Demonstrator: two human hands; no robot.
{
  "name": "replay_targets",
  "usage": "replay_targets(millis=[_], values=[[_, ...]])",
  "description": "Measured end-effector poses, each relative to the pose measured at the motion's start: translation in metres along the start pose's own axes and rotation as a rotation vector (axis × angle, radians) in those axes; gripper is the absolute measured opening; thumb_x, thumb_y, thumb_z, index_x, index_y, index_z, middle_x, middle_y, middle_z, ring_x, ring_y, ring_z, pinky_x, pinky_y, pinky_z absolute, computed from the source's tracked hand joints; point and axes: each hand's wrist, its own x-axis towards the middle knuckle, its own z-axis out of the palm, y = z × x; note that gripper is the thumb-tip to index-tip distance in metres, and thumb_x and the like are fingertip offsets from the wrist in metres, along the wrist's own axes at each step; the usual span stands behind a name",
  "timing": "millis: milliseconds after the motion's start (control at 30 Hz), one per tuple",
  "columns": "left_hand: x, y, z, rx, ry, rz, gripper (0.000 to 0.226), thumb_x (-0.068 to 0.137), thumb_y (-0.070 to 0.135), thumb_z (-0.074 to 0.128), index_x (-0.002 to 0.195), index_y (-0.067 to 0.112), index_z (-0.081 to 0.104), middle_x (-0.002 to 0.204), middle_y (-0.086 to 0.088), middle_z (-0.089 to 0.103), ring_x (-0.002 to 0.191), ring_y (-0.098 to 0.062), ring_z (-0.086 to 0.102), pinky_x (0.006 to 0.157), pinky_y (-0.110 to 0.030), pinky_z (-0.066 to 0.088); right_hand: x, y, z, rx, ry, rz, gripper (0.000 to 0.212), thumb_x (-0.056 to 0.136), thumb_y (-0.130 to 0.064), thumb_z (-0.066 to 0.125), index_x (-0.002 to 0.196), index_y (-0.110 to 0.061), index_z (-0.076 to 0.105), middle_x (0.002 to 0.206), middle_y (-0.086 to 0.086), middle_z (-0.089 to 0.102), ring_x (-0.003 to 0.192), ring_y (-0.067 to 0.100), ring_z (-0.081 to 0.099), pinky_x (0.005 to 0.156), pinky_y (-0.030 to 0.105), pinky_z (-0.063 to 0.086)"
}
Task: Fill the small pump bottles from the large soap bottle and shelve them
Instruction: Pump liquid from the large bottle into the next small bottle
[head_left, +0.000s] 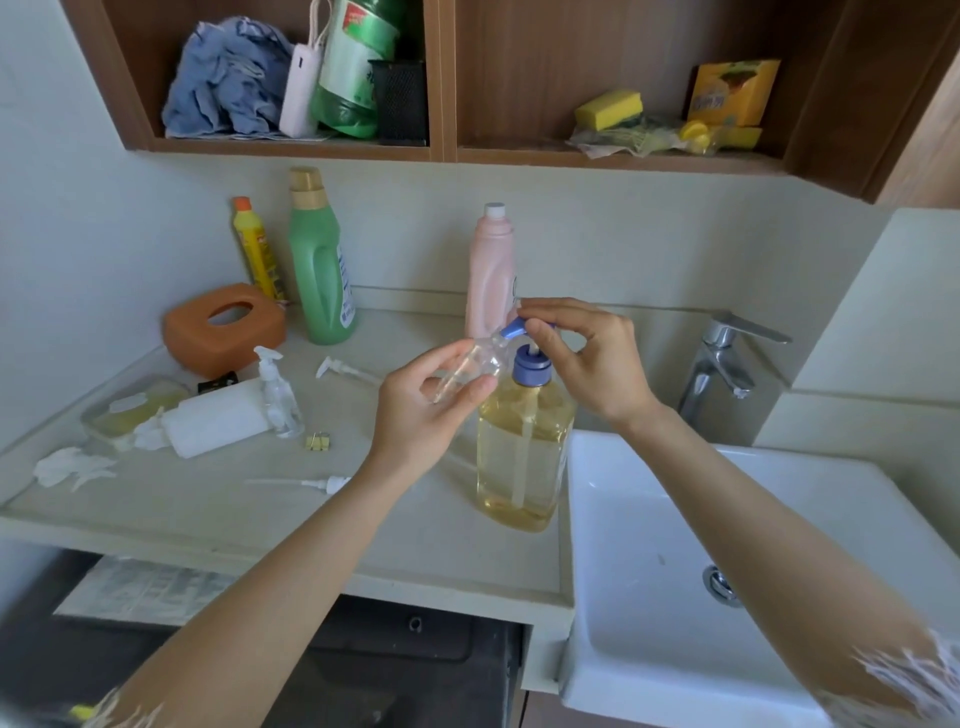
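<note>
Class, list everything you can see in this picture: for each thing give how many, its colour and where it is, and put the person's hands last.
large soap bottle: 1, amber, blue pump, counter beside sink
small pump bottle: 1, clear, tilted at the pump spout
second small bottle: 1, clear, counter left
loose pump heads: 2, white, counter
white bottle: 1, lying on counter
tissue box: 1, orange, counter
tall bottles: 3, green, yellow, pink, by the wall
binder clip: 1, yellow, counter
sink: 1, white, right
tap: 1, chrome
sponge: 1, yellow, shelf
cloth: 1, blue, shelf
left hand: holds small bottle
right hand: fingers on pump
</note>
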Motion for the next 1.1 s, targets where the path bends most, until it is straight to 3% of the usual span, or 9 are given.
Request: replay_targets(millis=[133,267,367,533,633,733,933,1033,1100], values=[[0.002,-0.002,0.002,-0.046,-0.009,-0.024,0.042,0.074,0.03,0.079,0.113,0.019,0.068,0.101,0.009,0.073,0.095,-0.011,0.069,0.082,-0.023,0.054,-0.005,0.003,0.009,-0.059,0.093,-0.054,0.015,0.09,-0.007,0.063,0.1,-0.003,0.074,0.104,0.005,0.072,0.103,0.01,0.061,0.096,0.019,0.044],[0.003,0.001,0.002,-0.034,-0.003,-0.02,0.033,0.07,0.027,0.076,0.101,0.025,0.066,0.096,0.004,0.07,0.084,0.003,0.065,0.073,-0.007,0.045,-0.018,0.011,0.023,-0.056,0.184,-0.124,0.019,0.091,0.002,0.057,0.106,0.0,0.07,0.112,0.003,0.065,0.11,0.013,0.058,0.1,0.024,0.043],[0.005,0.001,0.001,-0.022,-0.026,-0.005,0.033,0.069,0.022,0.074,0.1,0.018,0.064,0.093,0.001,0.07,0.08,0.002,0.064,0.071,-0.007,0.045,-0.024,0.015,0.033,-0.037,0.186,-0.133,0.022,0.094,-0.004,0.052,0.108,-0.001,0.068,0.115,0.005,0.064,0.112,0.018,0.057,0.1,0.028,0.043],[0.002,-0.005,-0.003,0.011,-0.055,-0.032,0.031,0.065,0.023,0.074,0.094,0.023,0.064,0.093,0.007,0.07,0.084,-0.002,0.064,0.072,-0.012,0.048,-0.031,0.018,0.045,-0.072,0.226,-0.114,0.023,0.09,-0.012,0.052,0.1,-0.001,0.07,0.107,0.009,0.068,0.107,0.021,0.059,0.098,0.028,0.043],[0.001,-0.005,-0.006,0.026,-0.061,-0.027,0.03,0.069,0.016,0.079,0.095,0.021,0.065,0.093,0.006,0.07,0.086,0.0,0.064,0.071,-0.009,0.046,-0.033,0.012,0.046,-0.09,0.211,-0.079,0.02,0.087,-0.007,0.057,0.1,-0.001,0.07,0.106,0.01,0.069,0.107,0.023,0.06,0.098,0.027,0.043],[0.003,-0.002,-0.008,0.076,-0.067,0.001,0.032,0.073,0.009,0.079,0.091,0.03,0.064,0.09,0.012,0.069,0.085,0.006,0.062,0.07,-0.005,0.043,-0.033,0.004,0.039,-0.119,0.161,-0.048,0.023,0.084,-0.001,0.058,0.104,-0.001,0.07,0.111,0.01,0.068,0.108,0.024,0.06,0.097,0.031,0.045],[0.004,0.007,-0.01,0.085,-0.046,0.071,0.035,0.077,0.023,0.081,0.108,0.025,0.065,0.104,0.008,0.07,0.097,-0.002,0.064,0.081,-0.011,0.046,-0.018,-0.011,0.015,-0.104,0.092,-0.042,0.034,0.082,0.003,0.047,0.109,0.001,0.068,0.116,0.012,0.066,0.112,0.027,0.059,0.099,0.033,0.045],[-0.001,0.008,-0.008,0.077,-0.02,0.085,0.04,0.077,0.029,0.079,0.114,0.022,0.065,0.108,0.013,0.069,0.1,0.0,0.064,0.085,-0.012,0.045,-0.018,-0.011,0.015,-0.09,0.087,-0.043,0.035,0.082,0.004,0.046,0.109,0.003,0.068,0.116,0.014,0.066,0.113,0.028,0.059,0.099,0.036,0.046],[-0.003,0.008,-0.006,0.076,0.002,0.097,0.043,0.076,0.031,0.078,0.116,0.022,0.065,0.108,0.016,0.068,0.097,0.002,0.064,0.085,-0.011,0.046,-0.022,-0.011,0.019,-0.067,0.093,-0.032,0.034,0.085,0.002,0.046,0.112,0.004,0.065,0.12,0.014,0.064,0.119,0.028,0.056,0.103,0.025,0.041]])
